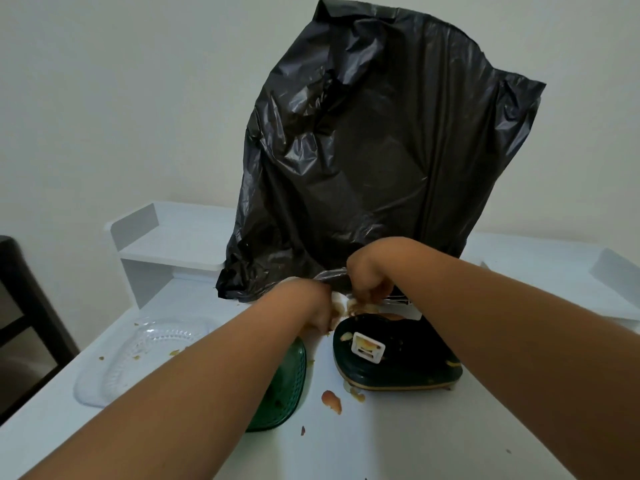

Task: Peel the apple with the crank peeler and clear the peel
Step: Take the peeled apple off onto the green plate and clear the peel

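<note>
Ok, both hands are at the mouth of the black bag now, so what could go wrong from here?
1. The black bag stands tall and loose; it might flop onto the peeler base.
2. Both the left hand and the right hand are busy at the bag's edge, so wet peel could drop short onto the table.
3. Peel scraps lie near the front and may get overlooked.

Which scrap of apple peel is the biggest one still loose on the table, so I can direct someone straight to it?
Start at the big black bag standing on the white table. Come toward the camera past the dark green peeler base; the peel piece lies off its near-left corner. It is orange-red and curled, clearly larger than the crumbs nearby.
</note>
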